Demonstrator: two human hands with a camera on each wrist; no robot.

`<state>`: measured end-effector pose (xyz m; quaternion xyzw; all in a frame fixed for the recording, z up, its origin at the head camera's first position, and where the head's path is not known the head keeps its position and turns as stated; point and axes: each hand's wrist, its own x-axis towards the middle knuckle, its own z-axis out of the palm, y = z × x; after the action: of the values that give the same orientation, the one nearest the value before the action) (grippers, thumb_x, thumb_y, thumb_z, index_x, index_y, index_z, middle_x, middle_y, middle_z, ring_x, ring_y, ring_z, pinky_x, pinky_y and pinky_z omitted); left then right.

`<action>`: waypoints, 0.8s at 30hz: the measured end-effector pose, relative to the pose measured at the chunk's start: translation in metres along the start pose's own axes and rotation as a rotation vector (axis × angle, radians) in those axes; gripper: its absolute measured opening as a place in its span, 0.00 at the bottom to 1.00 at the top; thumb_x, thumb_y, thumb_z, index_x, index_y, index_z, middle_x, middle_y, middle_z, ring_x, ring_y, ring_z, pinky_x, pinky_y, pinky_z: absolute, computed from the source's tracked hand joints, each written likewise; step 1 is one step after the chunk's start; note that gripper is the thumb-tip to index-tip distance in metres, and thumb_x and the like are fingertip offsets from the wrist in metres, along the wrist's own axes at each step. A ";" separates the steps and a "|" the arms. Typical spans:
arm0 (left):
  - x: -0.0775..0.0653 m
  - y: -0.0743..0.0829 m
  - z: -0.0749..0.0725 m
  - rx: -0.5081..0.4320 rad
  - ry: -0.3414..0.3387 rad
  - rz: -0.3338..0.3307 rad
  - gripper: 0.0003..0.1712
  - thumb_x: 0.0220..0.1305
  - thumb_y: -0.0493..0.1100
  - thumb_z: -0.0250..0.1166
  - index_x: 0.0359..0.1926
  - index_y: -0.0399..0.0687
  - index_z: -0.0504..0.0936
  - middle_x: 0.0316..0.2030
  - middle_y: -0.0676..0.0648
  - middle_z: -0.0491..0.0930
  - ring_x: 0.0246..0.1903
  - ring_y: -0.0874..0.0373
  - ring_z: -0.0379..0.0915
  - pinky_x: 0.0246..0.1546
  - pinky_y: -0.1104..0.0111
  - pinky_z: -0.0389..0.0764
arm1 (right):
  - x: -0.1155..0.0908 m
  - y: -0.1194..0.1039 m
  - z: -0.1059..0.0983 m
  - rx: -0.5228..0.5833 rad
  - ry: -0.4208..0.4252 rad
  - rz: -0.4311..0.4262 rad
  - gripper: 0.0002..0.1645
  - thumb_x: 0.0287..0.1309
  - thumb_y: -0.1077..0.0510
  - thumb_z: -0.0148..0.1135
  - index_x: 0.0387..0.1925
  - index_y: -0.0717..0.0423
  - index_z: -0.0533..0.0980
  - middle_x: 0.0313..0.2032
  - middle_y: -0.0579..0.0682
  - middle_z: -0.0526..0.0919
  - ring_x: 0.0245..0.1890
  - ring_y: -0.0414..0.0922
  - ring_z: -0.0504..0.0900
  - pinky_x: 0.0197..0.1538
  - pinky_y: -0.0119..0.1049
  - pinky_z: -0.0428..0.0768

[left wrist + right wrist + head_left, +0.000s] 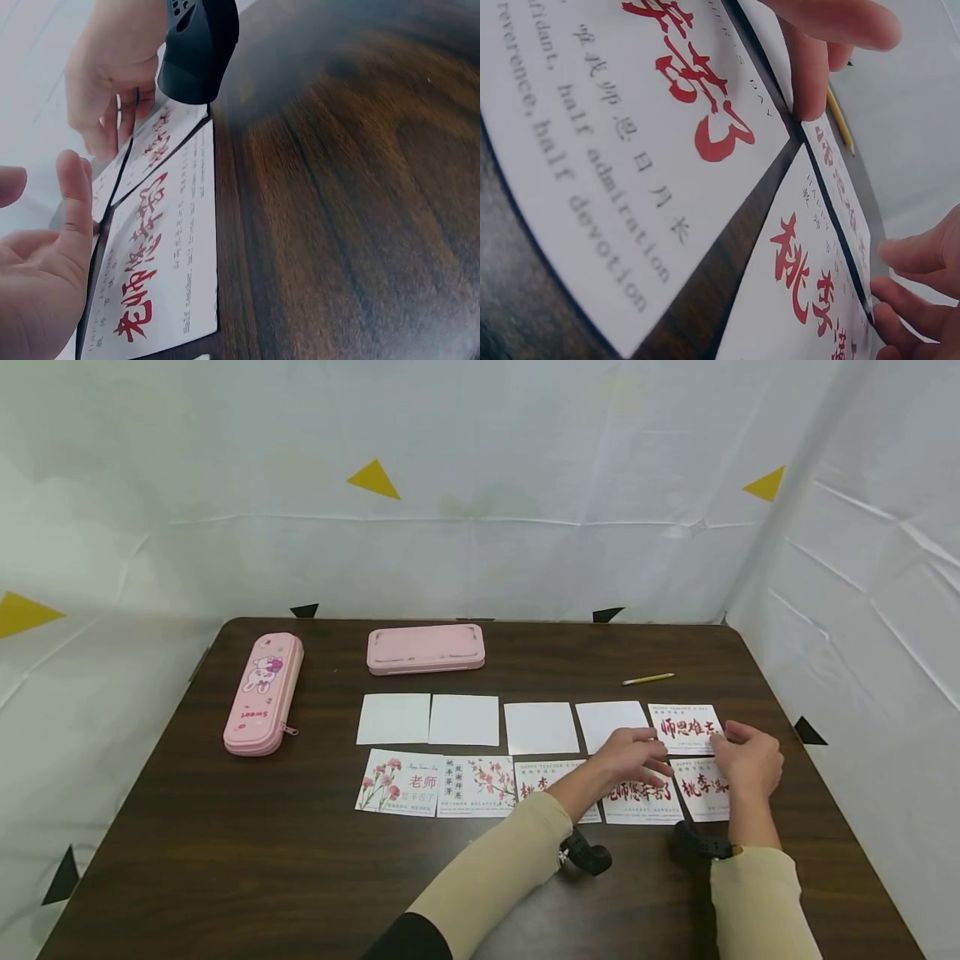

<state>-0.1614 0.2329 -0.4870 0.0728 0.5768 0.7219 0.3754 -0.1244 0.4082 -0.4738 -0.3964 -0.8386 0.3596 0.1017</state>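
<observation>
Ten paper cards lie in two rows; the bottom row is printed, and the upper row ends at the right in a printed card (681, 723) with red characters. My left hand (628, 758) hovers low over a red-lettered card (641, 810) in the bottom row; in the right wrist view, one of its fingers (810, 82) reaches the gap between cards. At the right ends of both rows, my right hand (750, 762) touches the upper card's edge with its fingers, beside the lower card (697, 789). Neither hand grips a card.
Blank white cards (465, 720) fill the rest of the upper row. Behind them are a pink case (426, 649) and a yellow pencil (648, 678). A pink pencil case (264, 693) with a zip lies at left on the dark wooden table (247, 868).
</observation>
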 end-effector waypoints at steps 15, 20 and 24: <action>0.006 0.004 0.002 -0.251 0.049 -0.063 0.14 0.67 0.33 0.61 0.50 0.28 0.71 0.50 0.30 0.73 0.41 0.45 0.83 0.44 0.56 0.82 | 0.012 0.003 -0.008 0.077 -0.040 0.037 0.31 0.64 0.63 0.53 0.69 0.57 0.66 0.62 0.61 0.74 0.60 0.58 0.74 0.51 0.44 0.80; 0.007 0.004 0.001 -0.266 0.086 -0.044 0.12 0.68 0.34 0.61 0.47 0.29 0.75 0.47 0.35 0.76 0.38 0.48 0.83 0.42 0.58 0.82 | 0.007 -0.002 -0.015 0.151 -0.059 0.075 0.28 0.68 0.58 0.55 0.68 0.53 0.68 0.64 0.58 0.73 0.59 0.53 0.74 0.53 0.39 0.78; 0.003 0.006 0.006 -0.175 0.202 0.018 0.15 0.67 0.35 0.62 0.52 0.32 0.81 0.41 0.40 0.82 0.33 0.51 0.84 0.34 0.65 0.83 | 0.002 -0.007 -0.021 0.184 -0.100 0.067 0.28 0.69 0.53 0.55 0.68 0.50 0.69 0.65 0.57 0.72 0.55 0.51 0.74 0.46 0.35 0.74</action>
<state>-0.1630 0.2389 -0.4811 -0.0282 0.5456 0.7765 0.3140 -0.1203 0.4170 -0.4543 -0.3949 -0.7923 0.4575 0.0838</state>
